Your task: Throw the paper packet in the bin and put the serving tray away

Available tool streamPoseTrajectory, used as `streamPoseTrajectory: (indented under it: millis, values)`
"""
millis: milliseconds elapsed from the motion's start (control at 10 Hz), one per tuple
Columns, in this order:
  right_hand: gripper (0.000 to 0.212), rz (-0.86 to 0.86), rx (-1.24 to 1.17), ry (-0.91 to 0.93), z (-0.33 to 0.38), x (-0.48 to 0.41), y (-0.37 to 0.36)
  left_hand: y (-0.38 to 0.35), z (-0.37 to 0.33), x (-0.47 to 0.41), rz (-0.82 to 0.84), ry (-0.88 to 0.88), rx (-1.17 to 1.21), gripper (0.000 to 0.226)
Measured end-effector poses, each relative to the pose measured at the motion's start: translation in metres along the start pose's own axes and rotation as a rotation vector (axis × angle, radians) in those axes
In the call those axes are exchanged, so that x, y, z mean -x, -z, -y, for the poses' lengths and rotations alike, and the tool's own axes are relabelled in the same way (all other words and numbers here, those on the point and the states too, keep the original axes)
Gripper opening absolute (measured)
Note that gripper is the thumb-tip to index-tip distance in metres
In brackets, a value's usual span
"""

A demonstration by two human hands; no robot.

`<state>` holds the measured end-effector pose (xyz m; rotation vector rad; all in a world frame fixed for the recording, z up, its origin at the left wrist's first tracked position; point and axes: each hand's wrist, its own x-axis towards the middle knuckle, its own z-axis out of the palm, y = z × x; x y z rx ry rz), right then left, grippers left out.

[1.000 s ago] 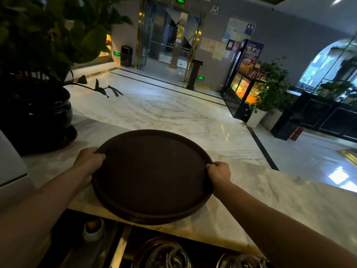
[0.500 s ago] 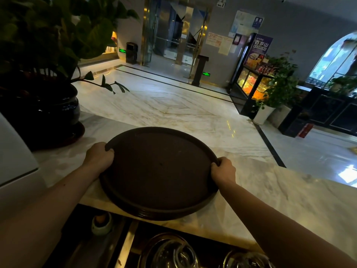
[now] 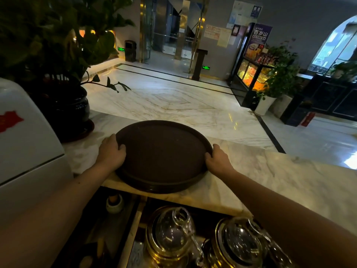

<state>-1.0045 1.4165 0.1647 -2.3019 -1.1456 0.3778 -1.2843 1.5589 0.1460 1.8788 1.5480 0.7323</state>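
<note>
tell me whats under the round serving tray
The serving tray sits on the marble counter, held at its rim by the left hand and right hand. Its near side looks layered, perhaps more trays stacked beneath. Anything directly under it is covered.

This is a big hotel lobby. Past the marble counter lies a shiny stone floor, with lift doors beyond and a lit drinks fridge to their right.
</note>
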Motion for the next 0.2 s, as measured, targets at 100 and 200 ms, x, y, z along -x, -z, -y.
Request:
streamPoseTrajectory:
  millis: [100,200]
  values:
    - [0.042,-0.02,0.016,0.042,0.008,0.015,0.016,0.008,-0.02,0.015,-0.019,-0.096,-0.05,0.043]
    - [0.05,-0.082,0.044,0.14,0.016,0.044,0.048,0.022,-0.057,0.042,-0.034,-0.17,-0.044,0.049]
